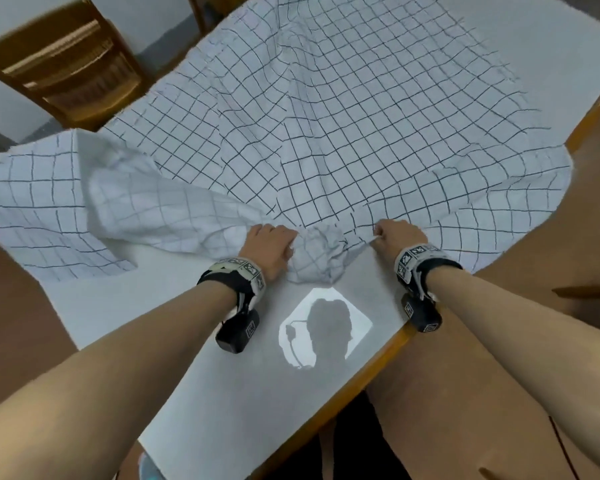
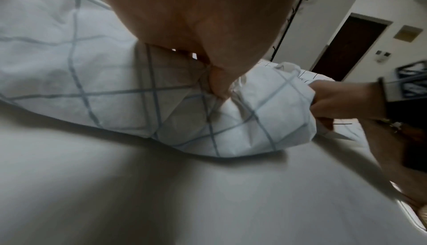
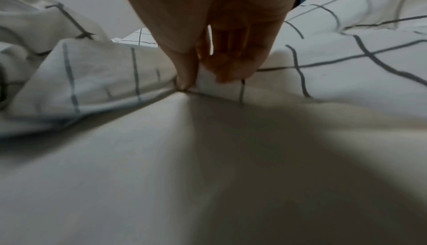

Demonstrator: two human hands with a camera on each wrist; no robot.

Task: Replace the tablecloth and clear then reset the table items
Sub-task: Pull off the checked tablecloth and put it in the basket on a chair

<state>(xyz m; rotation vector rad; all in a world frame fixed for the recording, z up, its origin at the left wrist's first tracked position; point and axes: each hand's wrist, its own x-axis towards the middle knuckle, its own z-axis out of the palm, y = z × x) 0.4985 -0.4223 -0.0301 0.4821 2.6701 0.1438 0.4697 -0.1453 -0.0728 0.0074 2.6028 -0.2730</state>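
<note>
At the far left a wooden chair (image 1: 66,64) stands beside the surface (image 1: 222,375), whose white top shows bare on the near side and has a wooden edge along its near right. A white tablecloth (image 1: 343,116) with a dark grid covers most of the far and middle part of the surface, rumpled and ridged rather than flat. Its left portion is folded back on itself, so a paler underside shows in a loose fold running toward the near middle.

The left hand (image 1: 269,242) lies at the near edge of the cloth, fingers curled down into a gathered bunch of fabric; the left wrist view shows its thumb (image 2: 219,84) pinching that bunch against the fingers. Just right of it sits a crumpled knot of cloth between the two hands.

The right hand (image 1: 399,233) holds the cloth edge a little further right, and the right wrist view shows its thumb (image 3: 187,73) and fingers closed narrowly on a small fold, close above the bare top. Both wrists carry black camera bands.
</note>
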